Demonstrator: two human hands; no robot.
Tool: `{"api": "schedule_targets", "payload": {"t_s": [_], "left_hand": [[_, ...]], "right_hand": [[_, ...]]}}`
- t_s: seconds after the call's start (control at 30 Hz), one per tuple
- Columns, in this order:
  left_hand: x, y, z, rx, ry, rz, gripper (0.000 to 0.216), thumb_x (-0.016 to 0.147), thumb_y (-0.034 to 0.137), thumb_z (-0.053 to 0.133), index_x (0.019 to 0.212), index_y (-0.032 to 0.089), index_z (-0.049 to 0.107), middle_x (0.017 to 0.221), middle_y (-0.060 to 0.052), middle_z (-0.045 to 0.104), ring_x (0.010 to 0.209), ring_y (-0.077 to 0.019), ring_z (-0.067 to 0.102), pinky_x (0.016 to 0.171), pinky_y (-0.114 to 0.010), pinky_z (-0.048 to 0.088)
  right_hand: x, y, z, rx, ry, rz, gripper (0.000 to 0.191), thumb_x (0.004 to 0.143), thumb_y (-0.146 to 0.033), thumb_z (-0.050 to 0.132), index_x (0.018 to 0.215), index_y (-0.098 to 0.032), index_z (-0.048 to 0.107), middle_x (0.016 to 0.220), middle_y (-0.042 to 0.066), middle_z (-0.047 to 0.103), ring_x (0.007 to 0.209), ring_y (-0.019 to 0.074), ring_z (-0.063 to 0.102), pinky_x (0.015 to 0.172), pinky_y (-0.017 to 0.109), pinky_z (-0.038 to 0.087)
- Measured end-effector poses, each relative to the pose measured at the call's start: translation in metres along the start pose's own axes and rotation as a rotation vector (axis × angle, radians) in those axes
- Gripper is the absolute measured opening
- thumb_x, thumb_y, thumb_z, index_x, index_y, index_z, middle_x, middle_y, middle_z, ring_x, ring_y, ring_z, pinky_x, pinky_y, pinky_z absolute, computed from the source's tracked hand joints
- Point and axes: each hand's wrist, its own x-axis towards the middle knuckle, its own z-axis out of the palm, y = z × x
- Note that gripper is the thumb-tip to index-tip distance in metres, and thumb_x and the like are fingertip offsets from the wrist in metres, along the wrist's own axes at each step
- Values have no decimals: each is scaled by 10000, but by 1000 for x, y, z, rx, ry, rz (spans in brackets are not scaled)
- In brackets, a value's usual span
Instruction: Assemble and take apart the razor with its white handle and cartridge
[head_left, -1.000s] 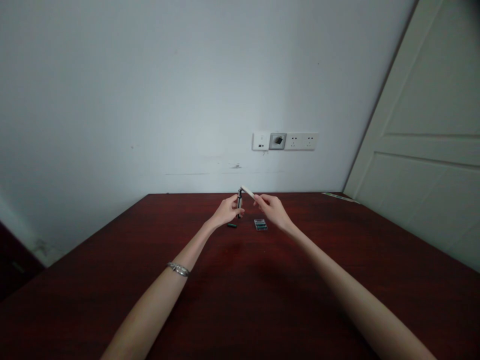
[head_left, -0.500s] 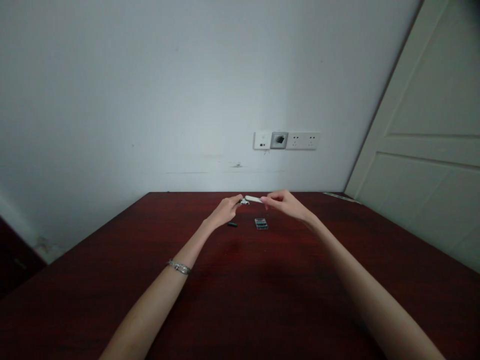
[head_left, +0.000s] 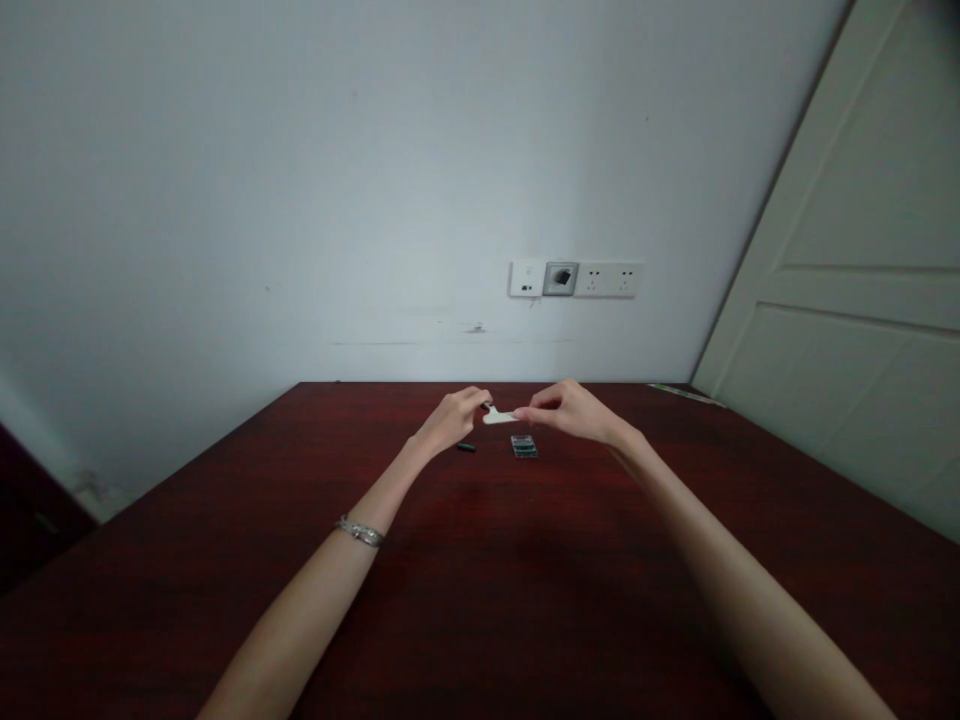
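Both my arms reach out over a dark red wooden table (head_left: 480, 600). My left hand (head_left: 454, 420) is closed in a pinch on a small dark part at the end of a small white handle-like object (head_left: 499, 416). My right hand (head_left: 574, 410) pinches the other end of that white object, so the two hands hold it level between them above the table. Below the hands lie a small dark cap-like piece (head_left: 466, 447) and a small clear case with green contents (head_left: 523, 446). A silver bracelet (head_left: 358, 533) is on my left wrist.
A pale wall stands behind the table with a row of sockets (head_left: 576, 279). A white door (head_left: 855, 300) is at the right. A thin strip (head_left: 679, 393) lies at the table's far right corner.
The dark part in my left hand went from upright to level. The white object in my right hand came down and now meets it end to end. The view shifted slightly.
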Motion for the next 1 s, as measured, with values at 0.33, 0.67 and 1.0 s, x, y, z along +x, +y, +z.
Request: {"api": "schedule_targets", "payload": {"t_s": [0.33, 0.67, 1.0], "left_hand": [[-1, -12, 2, -12, 125, 4, 290, 770, -13, 381, 914, 155, 568, 899, -56, 599, 830, -144, 569, 775, -255, 424], [-1, -7, 2, -19, 88, -9, 207, 779, 48, 448, 888, 155, 587, 867, -49, 605, 776, -137, 565, 722, -236, 422], [4, -6, 0, -368, 76, -258, 56, 794, 148, 500, 849, 140, 509, 769, -43, 632, 730, -133, 618, 690, -248, 462]], "right_hand": [[-5, 18, -20, -122, 9, 55, 508, 728, -606, 517, 565, -138, 631, 489, -7, 480, 484, 82, 343, 475, 235, 235], [2, 3, 5, -56, 80, -42, 491, 778, -577, 478, 633, -150, 673, 545, 12, 556, 518, 93, 398, 496, 231, 267], [-4, 40, -20, -141, 223, 5, 537, 778, -604, 455, 639, -139, 683, 522, 10, 522, 508, 99, 388, 492, 235, 262]]}}
